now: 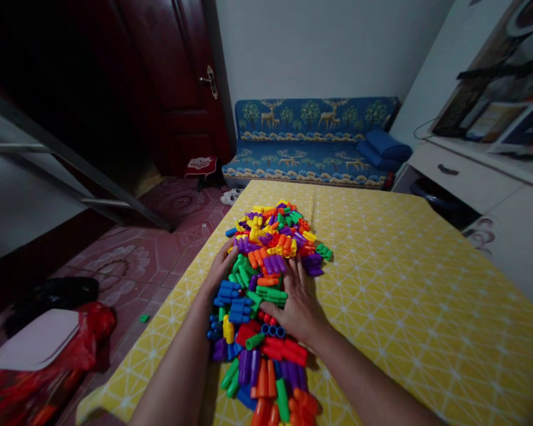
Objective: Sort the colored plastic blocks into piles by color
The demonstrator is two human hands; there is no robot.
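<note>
A long heap of colourful plastic building pieces (pixel 273 264), made of joined tubes in purple, green, orange, blue, red and yellow, runs along the table toward me. My left hand (pixel 222 265) lies against the heap's left side, its fingers reaching forward by purple pieces and partly hidden. On the right side, my right hand (pixel 298 299) rests with fingers spread, its thumb over a green piece (pixel 272 294). Neither hand visibly grips a piece. Nearest my body, orange pieces (pixel 262 378) and purple ones lie between my forearms.
A yellow patterned cloth covers the table (pixel 382 284). Beyond it stands a blue sofa (pixel 293 155); a white cabinet (pixel 506 207) is on the right. On the floor at left lie a green piece (pixel 144 318) and red plastic bags (pixel 95 334). A metal ladder (pixel 111 204) leans behind.
</note>
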